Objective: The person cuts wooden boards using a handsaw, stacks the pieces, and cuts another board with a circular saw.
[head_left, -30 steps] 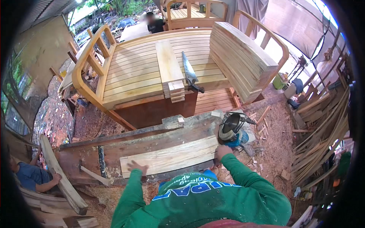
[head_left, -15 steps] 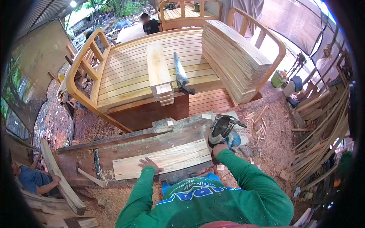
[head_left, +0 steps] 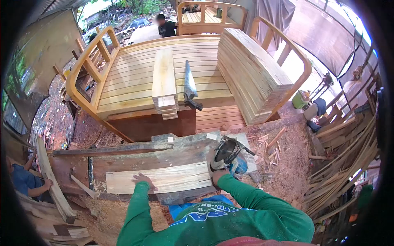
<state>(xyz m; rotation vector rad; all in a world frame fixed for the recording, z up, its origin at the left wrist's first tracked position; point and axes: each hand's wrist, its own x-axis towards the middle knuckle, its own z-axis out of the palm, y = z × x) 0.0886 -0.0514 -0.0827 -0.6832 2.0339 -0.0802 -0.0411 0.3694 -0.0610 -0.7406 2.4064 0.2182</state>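
Observation:
A pale wooden board (head_left: 172, 179) lies lengthwise on the workbench, with dark lines marked near its ends. My left hand (head_left: 144, 181) rests flat on the board's left half, fingers spread. At the board's right end, my right hand (head_left: 218, 176) is closed around the handle of a circular saw (head_left: 225, 152). The saw's dark round blade side faces up, and its blue motor body sits to the right. Part of my right hand's grip is hidden by the sleeve and tool.
A slatted wooden bed frame (head_left: 123, 88) stands beyond the bench (head_left: 123, 158), carrying a handsaw (head_left: 189, 84), a short board stack (head_left: 163, 74) and a tall stack (head_left: 254, 78). Offcuts (head_left: 277, 137) lie right. Another person (head_left: 28, 180) holds a timber (head_left: 53, 180) at left.
The whole view has shifted, so the bench and bed frame appear farther left and slightly lower. Both hands, the board and the saw keep much the same places relative to each other.

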